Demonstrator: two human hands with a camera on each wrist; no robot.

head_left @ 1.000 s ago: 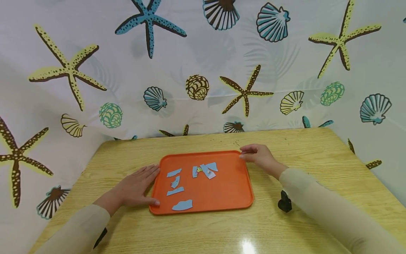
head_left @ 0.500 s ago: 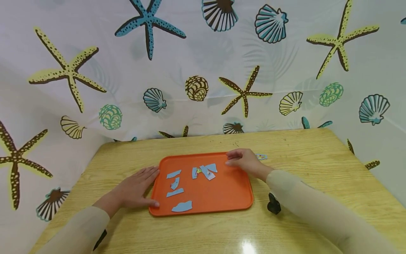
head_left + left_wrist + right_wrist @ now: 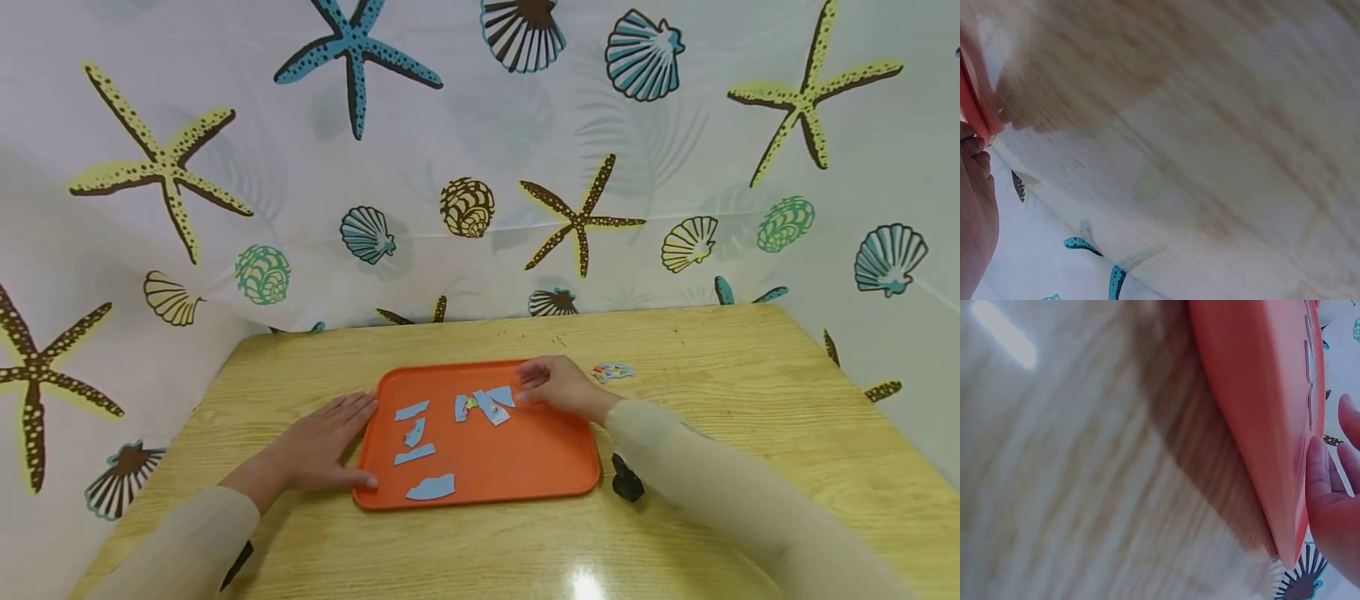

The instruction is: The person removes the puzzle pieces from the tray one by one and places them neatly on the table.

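On the wooden table lies an orange tray (image 3: 540,467). My left hand (image 3: 330,442) rests flat along its left rim, fingers straight and thumb spread. Over the tray's upper right part is my right hand (image 3: 561,385), its fingers loosely bent and nothing visible between them. Its fingertips are close beside a pale blue puzzle piece (image 3: 500,397). Next to that, a few pieces lie together, among them a slanted piece (image 3: 491,407). Several other pieces, such as a wavy one (image 3: 431,487), lie at the tray's left. In the right wrist view, thumb and fingers stand apart by the tray.
A colourful printed piece or small pile (image 3: 612,372) lies on the table behind my right wrist, outside the tray. A cloth (image 3: 465,275) with starfish and shells hangs behind the table (image 3: 712,358) and along both sides.
My right hand has moved left from the tray's upper right corner to beside the grouped pieces. The colourful pieces on the table have come into view behind it. My left hand stays put.
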